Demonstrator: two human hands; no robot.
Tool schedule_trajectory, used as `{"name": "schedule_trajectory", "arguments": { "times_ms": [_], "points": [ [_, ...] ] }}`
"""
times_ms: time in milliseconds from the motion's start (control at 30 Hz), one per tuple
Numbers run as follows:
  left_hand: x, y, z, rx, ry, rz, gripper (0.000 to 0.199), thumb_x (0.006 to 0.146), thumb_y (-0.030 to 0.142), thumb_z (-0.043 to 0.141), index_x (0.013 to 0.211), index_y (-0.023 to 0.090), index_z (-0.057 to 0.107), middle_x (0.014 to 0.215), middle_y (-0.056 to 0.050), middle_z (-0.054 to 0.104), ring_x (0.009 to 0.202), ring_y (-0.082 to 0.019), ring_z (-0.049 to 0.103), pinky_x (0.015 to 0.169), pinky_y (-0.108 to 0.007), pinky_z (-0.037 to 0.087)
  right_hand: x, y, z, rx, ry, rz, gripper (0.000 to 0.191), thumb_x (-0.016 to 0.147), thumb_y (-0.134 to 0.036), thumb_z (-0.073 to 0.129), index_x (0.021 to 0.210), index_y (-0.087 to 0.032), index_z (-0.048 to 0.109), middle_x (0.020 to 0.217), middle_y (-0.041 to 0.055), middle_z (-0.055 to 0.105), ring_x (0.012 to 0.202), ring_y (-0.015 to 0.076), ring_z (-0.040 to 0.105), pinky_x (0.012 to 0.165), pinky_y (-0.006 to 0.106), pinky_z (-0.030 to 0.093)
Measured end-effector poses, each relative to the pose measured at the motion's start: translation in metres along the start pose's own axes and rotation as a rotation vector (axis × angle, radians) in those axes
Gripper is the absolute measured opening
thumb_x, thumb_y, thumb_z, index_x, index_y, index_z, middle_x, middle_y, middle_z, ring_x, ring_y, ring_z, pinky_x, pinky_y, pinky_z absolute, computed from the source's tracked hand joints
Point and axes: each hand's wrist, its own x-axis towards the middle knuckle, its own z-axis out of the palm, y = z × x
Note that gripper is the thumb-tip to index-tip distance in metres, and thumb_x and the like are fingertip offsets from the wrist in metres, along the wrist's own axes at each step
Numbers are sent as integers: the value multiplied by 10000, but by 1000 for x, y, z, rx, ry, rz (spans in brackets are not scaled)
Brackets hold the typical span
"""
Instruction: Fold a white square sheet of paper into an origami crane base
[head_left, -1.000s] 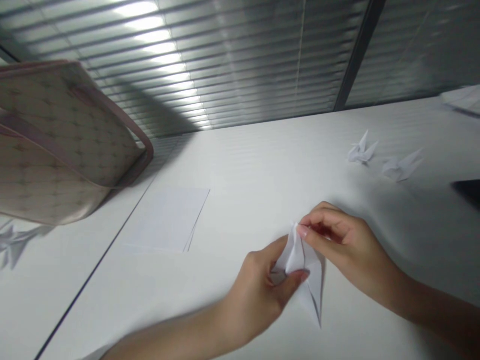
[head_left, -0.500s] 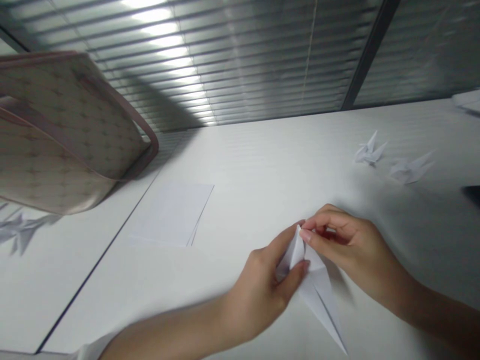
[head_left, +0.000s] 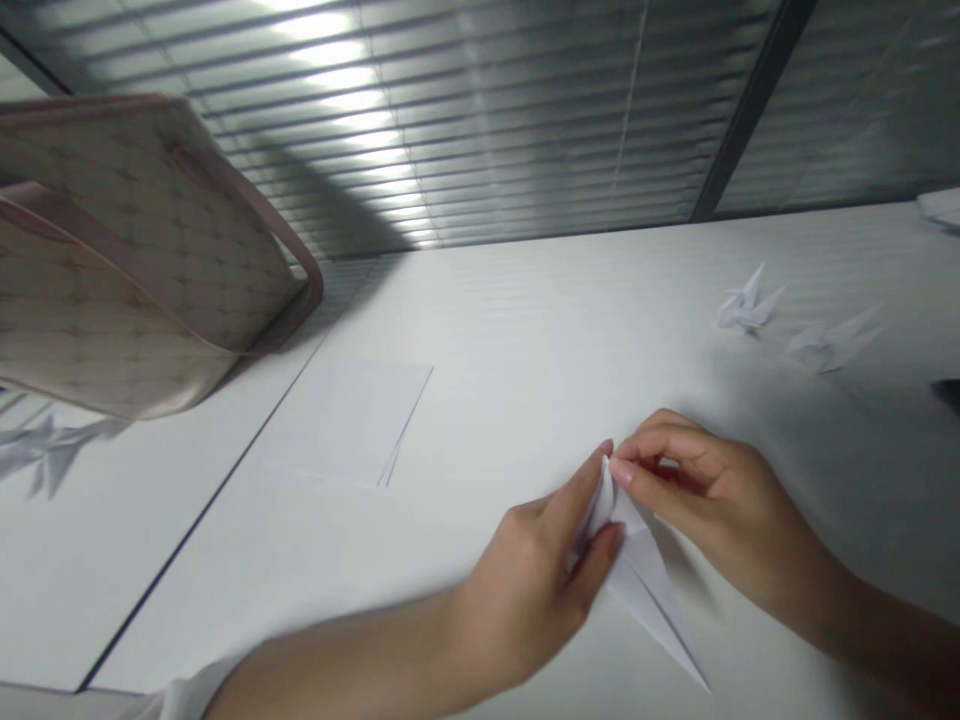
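A white sheet of folded paper with a long pointed lower end is between my hands, just over the table. My left hand is closed on its left side, thumb on the front face and fingers behind. At the upper tip, my right hand pinches the paper's edge between thumb and forefinger. Part of the fold lies hidden behind my left fingers.
Flat square papers lie left of my hands on the white table. Two folded paper cranes stand at the back right. A patterned handbag is at the left, with more folded paper below it. Window blinds rise behind.
Both hands keep their grip on the folded paper. The flap under my left thumb looks narrower and flatter. The whole view has shifted slightly.
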Motion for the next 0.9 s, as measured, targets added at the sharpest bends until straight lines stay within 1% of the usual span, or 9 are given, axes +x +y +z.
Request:
{"name": "schedule_trajectory", "arguments": {
  "times_ms": [200, 333, 467, 600, 767, 900],
  "points": [
    [-1, -1, 0, 13, 1, 8, 575, 917, 235, 514, 1453, 205, 310, 1105, -70, 696, 896, -202, 700, 850, -283, 540, 0, -1, -1, 2, -7, 9, 101, 823, -298, 626, 747, -235, 644, 773, 14, 589, 743, 154, 567, 616, 243, 477],
    [-1, -1, 0, 14, -8, 32, 579, 916, 230, 517, 1454, 187, 305, 1092, -76, 697, 857, -192, 704, 850, -280, 539, 0, -1, 0, 8, 4, 25, 105, 818, -306, 635, 740, -235, 644, 766, 8, 580, 732, 144, 560, 611, 232, 478],
    [-2, 0, 1, 33, 7, 31, 587, 915, 224, 518, 1457, 188, 296, 1115, -86, 692, 869, -202, 703, 811, -279, 550, -1, -1, 0, -4, 3, 28, 114, 823, -309, 632, 737, -235, 645, 763, 13, 574, 737, 150, 558, 604, 236, 481],
    [-3, 0, 3, 46, 9, 23, 612, 916, 216, 511, 1472, 199, 257, 1123, -88, 689, 900, -212, 698, 845, -299, 543, -2, -1, -1, -27, 17, 21, 103, 818, -303, 634, 739, -239, 645, 763, 14, 580, 727, 151, 560, 601, 237, 484],
    [-3, -1, 3, 60, 19, 43, 614, 917, 217, 518, 1471, 205, 253, 1113, -88, 688, 921, -210, 691, 850, -292, 539, 0, -2, -1, -21, 6, 23, 118, 818, -306, 631, 724, -235, 643, 755, 11, 573, 715, 147, 554, 595, 234, 478],
    [-5, -2, 3, 84, -9, 95, 621, 928, 204, 499, 1478, 207, 210, 1122, -97, 675, 904, -204, 691, 784, -276, 553, 0, -1, -2, -21, 5, 29, 109, 816, -318, 634, 743, -239, 649, 757, 5, 585, 717, 140, 558, 605, 226, 471]
  ]
}}
